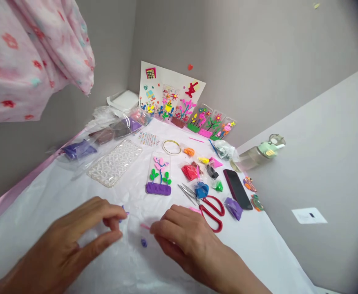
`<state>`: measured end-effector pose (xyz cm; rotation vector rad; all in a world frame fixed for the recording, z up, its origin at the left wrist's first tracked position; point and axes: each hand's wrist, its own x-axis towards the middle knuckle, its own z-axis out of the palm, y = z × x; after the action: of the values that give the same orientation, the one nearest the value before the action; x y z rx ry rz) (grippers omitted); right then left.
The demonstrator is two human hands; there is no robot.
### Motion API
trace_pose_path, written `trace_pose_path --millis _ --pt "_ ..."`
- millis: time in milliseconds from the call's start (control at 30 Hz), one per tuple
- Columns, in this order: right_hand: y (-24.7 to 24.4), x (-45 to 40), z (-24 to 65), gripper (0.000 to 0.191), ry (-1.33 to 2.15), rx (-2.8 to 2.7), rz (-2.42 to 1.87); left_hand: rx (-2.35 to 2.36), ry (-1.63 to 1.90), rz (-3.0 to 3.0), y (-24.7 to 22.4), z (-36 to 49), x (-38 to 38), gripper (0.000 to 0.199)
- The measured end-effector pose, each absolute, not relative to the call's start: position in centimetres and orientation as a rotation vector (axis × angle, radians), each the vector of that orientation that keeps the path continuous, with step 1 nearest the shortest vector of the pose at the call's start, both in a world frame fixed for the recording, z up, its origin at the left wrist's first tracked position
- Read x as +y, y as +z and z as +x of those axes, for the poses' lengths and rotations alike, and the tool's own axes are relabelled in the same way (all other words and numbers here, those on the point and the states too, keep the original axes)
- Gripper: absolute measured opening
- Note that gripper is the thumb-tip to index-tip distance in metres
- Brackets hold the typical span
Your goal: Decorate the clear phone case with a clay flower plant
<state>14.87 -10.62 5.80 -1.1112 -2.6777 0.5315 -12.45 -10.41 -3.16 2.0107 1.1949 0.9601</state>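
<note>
My left hand (83,234) hovers low over the white table cover (44,192), fingertips pinching a tiny purple clay bit (124,211). My right hand (182,237) is close beside it, fingers curled around a thin pink tool (145,226) whose tip points left. A small purple clay ball (144,243) lies on the cover between the two hands. Just beyond them lies a clear phone case (159,174) decorated with a pink clay flower, green leaves and a purple base.
Red-handled scissors (211,210), tweezers (186,192), several small clay packets (197,171), a dark phone (237,188), a clear patterned case (114,162), a tape ring (171,147) and a bottle (258,155) lie beyond. Decorated cases (211,120) and a card (169,92) lean on the wall. Pink cloth (28,49) hangs upper left.
</note>
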Motion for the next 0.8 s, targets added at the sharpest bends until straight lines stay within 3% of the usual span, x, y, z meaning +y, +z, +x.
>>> trace_pose_path --millis 167,267,400,667,800 --pt "5.9 -10.6 12.5 0.013 1.304 -2.068 -1.120 0.946 0.945 1.979 -3.3 -10.1 -10.9 0.047" --pt "4.9 -9.8 12.3 0.011 1.680 -1.786 -1.074 1.013 0.891 1.916 -3.6 -10.6 -10.8 0.046" --pt "3.7 -9.0 12.7 0.030 2.031 -1.422 -0.714 1.115 0.844 1.767 -3.7 -11.5 -10.6 0.044" --pt "4.9 -10.9 13.5 0.020 1.151 -2.039 -0.962 0.997 0.783 1.825 -3.0 -10.4 -9.9 0.044" --pt "3.9 -11.7 15.8 0.025 0.353 -2.592 -1.089 1.229 0.837 1.813 -2.1 -11.4 -8.5 0.042"
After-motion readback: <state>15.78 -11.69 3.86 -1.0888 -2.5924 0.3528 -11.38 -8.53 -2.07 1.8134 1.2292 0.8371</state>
